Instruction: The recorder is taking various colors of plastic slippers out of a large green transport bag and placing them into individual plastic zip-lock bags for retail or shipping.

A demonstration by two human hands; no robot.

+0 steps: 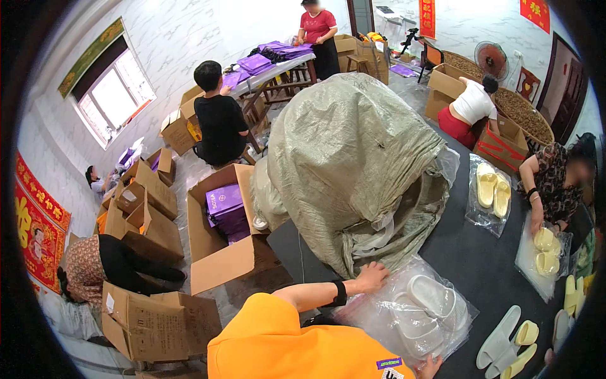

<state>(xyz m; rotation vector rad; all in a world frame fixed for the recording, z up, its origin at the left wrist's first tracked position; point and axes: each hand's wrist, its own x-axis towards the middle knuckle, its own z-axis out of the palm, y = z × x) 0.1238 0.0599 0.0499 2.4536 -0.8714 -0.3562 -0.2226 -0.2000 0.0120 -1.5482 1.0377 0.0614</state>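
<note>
A clear plastic bag [386, 302] holding a pair of white slide slippers [432, 297] lies on the dark table in front of me. My left hand [371, 278], with a black band at the wrist, has its fingers curled at the bag's upper left edge. At the bag's lower edge, my right hand [429, 367] shows only in part, its fingers closed against the plastic. Just beyond my left hand slumps a large grey-green woven sack [353, 158], its mouth gaping toward the table.
Loose grey and yellow slippers [505, 338] lie to my right on the table [457, 243]. Further off is a bagged yellow pair [493, 191]; a co-worker's hand [536, 218] touches another bag. Cardboard boxes [221, 271], one with purple packages [227, 211], stand left. Several people work around the room.
</note>
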